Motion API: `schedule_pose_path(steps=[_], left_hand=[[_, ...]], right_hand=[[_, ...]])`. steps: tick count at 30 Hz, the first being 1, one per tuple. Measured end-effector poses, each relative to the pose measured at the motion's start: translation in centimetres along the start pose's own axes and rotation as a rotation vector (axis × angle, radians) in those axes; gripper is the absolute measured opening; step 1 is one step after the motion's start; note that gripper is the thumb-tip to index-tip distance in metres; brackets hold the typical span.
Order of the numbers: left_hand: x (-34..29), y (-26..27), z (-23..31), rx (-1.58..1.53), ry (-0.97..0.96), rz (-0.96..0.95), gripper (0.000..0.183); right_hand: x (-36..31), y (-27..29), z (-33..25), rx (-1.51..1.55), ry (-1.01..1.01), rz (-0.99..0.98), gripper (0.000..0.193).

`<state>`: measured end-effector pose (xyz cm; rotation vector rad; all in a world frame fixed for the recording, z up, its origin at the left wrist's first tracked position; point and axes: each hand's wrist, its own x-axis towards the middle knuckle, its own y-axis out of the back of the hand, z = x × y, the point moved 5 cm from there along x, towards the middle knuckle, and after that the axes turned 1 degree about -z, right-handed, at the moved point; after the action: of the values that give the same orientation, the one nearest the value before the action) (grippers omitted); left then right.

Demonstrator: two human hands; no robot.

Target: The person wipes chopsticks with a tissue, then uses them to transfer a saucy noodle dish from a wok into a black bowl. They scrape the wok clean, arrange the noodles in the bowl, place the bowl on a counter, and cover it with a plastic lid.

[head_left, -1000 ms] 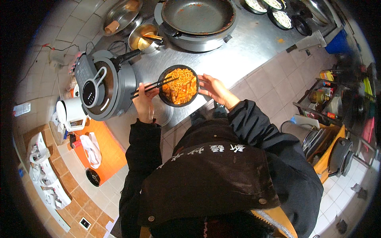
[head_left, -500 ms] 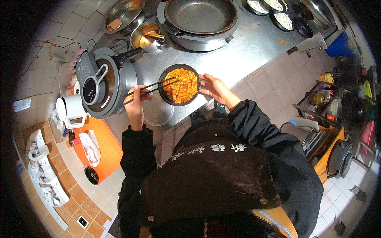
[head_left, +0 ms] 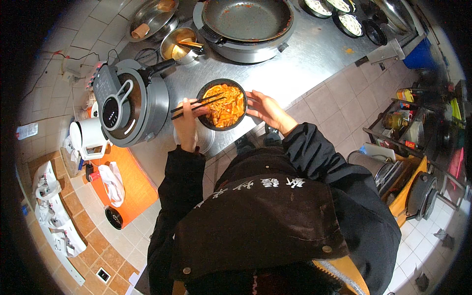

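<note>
Black chopsticks are gripped in my left hand, their tips resting in the food. Below the tips is a round black bowl filled with noodle-like strips in orange-red sauce. It stands on the steel worktop. At the bowl's right side, my right hand holds its rim and wall with fingers and thumb. A round clear lid-like disc lies by my left wrist, partly covered by it.
A grey cooker with a pan handle stands at the left. Behind the bowl are a wide pan on a cooker and a steel pot with utensils. Several black bowls with white strips sit far right. A shelf rack stands right.
My left hand has moved right, closer to the bowl, and the chopsticks have shifted with it. The food has been stirred slightly. My right hand stays at the rim.
</note>
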<state>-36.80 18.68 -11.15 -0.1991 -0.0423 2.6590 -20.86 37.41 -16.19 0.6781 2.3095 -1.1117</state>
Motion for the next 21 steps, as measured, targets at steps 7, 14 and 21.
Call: schedule_pose_path(steps=[7,14,21], left_hand=[[0.3,3.3,-1.2,-0.276,0.137,0.062,0.038],[-1.7,4.2,3.3,-0.101,-0.094,0.054,0.036],[-2.8,1.9,2.6,-0.046,0.021,-0.015,0.036]], right_hand=[[0.6,0.5,0.4,0.027,0.006,0.026,0.039],[0.6,0.5,0.4,0.016,-0.002,0.003,0.039],[0.4,0.2,0.3,0.022,-0.005,0.008,0.038]])
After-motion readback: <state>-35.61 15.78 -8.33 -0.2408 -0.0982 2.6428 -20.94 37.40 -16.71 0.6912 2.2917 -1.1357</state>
